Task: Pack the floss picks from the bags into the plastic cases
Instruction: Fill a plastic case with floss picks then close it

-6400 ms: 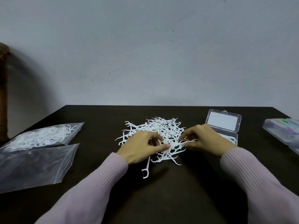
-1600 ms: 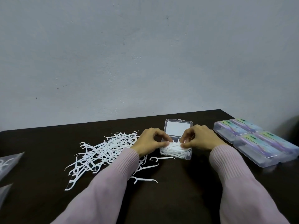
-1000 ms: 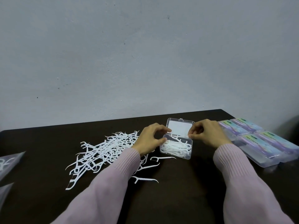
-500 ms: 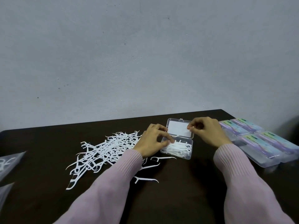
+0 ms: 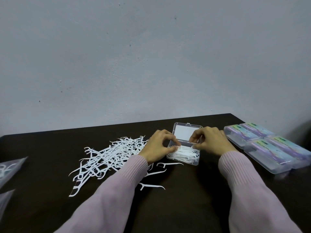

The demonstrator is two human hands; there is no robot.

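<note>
Floss picks [image 5: 183, 153] fill the clear plastic case [image 5: 193, 161] before you, its lid [image 5: 186, 132] open toward the wall. Your left hand [image 5: 159, 148] pinches the picks at the case's left edge; your right hand [image 5: 210, 142] pinches one at the hinge. Loose picks [image 5: 109, 155] lie left, closed cases [image 5: 269, 148] right, near the table [image 5: 185, 199] edge.

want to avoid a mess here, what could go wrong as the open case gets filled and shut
1. The white floss picks mound at the rim of the open clear plastic case; the hinged clear lid may pinch one or fail to latch.
2. The left hand and right hand crowd the light case; a push could slide it and spill picks onto the dark table.
</note>
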